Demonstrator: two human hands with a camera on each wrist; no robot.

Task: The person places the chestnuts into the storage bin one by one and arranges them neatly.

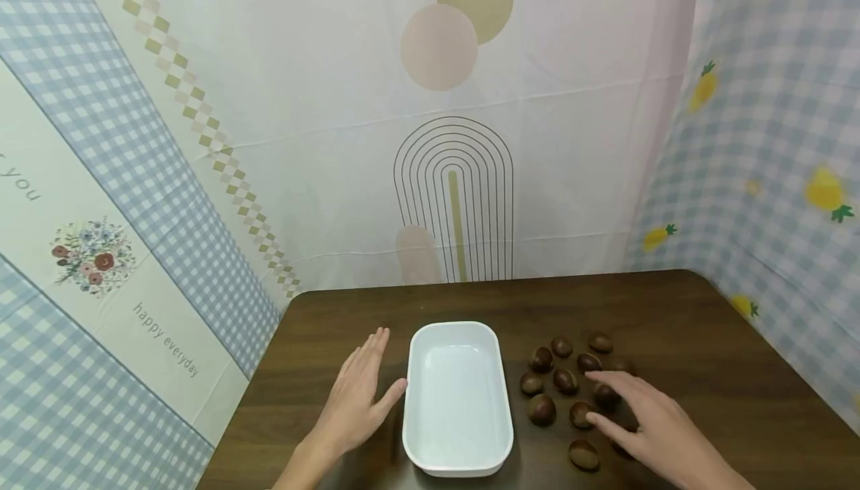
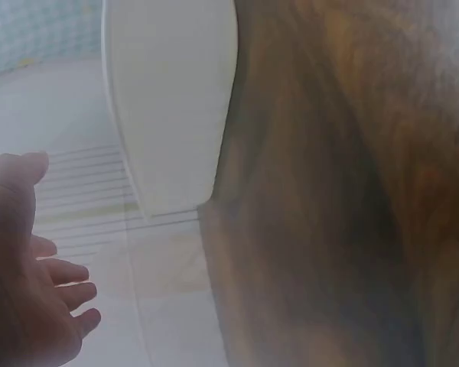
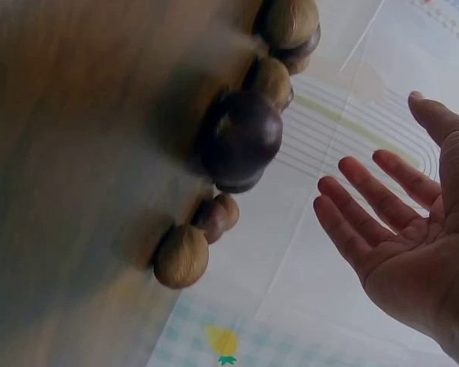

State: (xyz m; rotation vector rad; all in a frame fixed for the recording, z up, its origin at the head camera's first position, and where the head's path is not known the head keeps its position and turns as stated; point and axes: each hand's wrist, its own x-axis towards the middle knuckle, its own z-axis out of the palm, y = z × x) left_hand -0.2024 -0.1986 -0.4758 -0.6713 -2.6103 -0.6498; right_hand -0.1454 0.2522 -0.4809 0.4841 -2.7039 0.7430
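Note:
A white rectangular dish with rounded corners stands on the dark wooden table, nothing inside it. Right of the dish lie several brown chestnuts, spread loosely. Just left of the dish is my left hand, fingers extended and thumb pointing at the rim; the left wrist view shows the dish's side wall beyond the thumb. My right hand hovers over the right-hand chestnuts and hides some of them. In the right wrist view its fingers are spread with nothing held, apart from the chestnuts.
The brown wooden table ends at a back edge against a pale printed cloth. Blue checked cloth hangs along the right side, and another checked panel lines the left.

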